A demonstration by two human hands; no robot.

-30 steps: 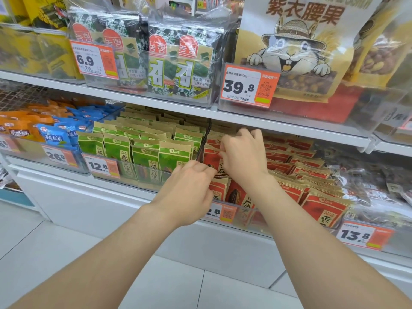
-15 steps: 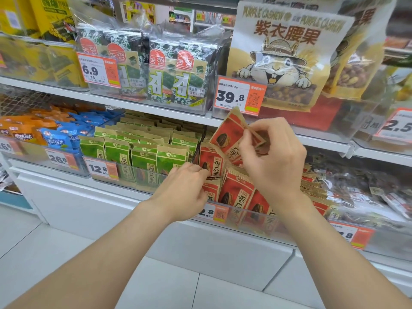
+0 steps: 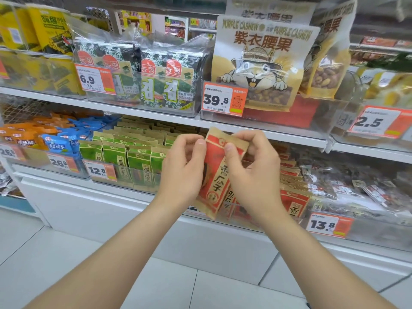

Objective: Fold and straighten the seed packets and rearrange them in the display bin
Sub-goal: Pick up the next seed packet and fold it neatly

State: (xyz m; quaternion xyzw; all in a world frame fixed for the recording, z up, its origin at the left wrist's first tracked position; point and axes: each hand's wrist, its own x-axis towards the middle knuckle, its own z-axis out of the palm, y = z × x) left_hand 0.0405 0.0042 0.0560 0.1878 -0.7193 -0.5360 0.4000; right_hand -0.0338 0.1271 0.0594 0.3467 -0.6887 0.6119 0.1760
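Both hands hold one red seed packet up in front of the lower shelf, tilted with its kraft-paper top leaning right. The left hand has its fingers clamped on the packet's left edge near the top, thumb on the printed face. The right hand pinches the top right corner, thumb pressed on the front and the other fingers curled behind the paper flap.

Just behind and below the held packet, the clear display bin holds more red seed packets, standing in rows that lean unevenly toward the right; a 13.8 price tag is fixed to its front wall. To the left, a neighbouring clear bin with a 12.8 tag carries green seed packets standing upright in neat rows. Further left, a bin of blue snack bags and orange ones sits behind a price tag reading 26.8. On the upper shelf, clear bins hold seaweed packs and a large purple cashew bag.
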